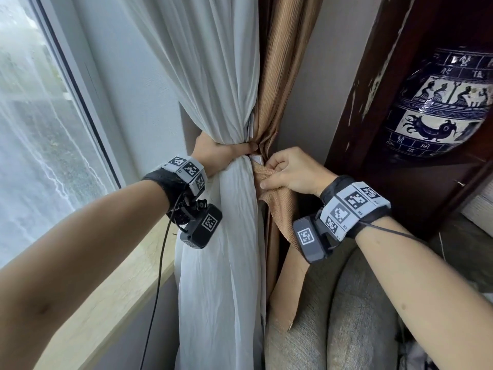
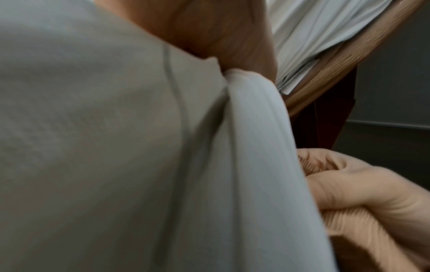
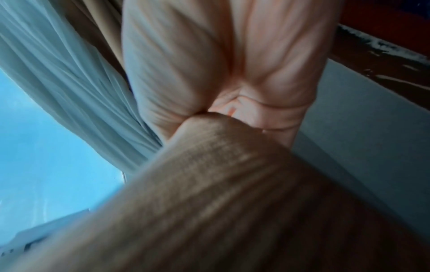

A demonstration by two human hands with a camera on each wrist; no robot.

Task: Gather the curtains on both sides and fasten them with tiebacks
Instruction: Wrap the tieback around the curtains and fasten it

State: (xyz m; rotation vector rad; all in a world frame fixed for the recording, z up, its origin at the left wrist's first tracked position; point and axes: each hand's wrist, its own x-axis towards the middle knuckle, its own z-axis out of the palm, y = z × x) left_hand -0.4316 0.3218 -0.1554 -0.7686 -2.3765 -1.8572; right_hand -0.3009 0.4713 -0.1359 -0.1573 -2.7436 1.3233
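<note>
Window (image 1: 40, 129) off to the left, sill (image 1: 112, 284) running below. Then left hand (image 1: 213, 153) wrapped tight round the bunched white curtain (image 1: 221, 76), squeezing it into a waist. Just right of that, tan curtain (image 1: 280, 76) behind, with right hand (image 1: 293, 172) curled, pinching a tan fabric tieback (image 1: 269, 180) against the bundle. Blue-and-white vase (image 1: 440, 102) on a dark wood cabinet (image 1: 373, 76) far right.

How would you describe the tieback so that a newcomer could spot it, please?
Start at the window; right of it hangs the white curtain, gripped by the left hand. The tieback is the tan ribbed strip beside it, pinched by the right hand.
</note>
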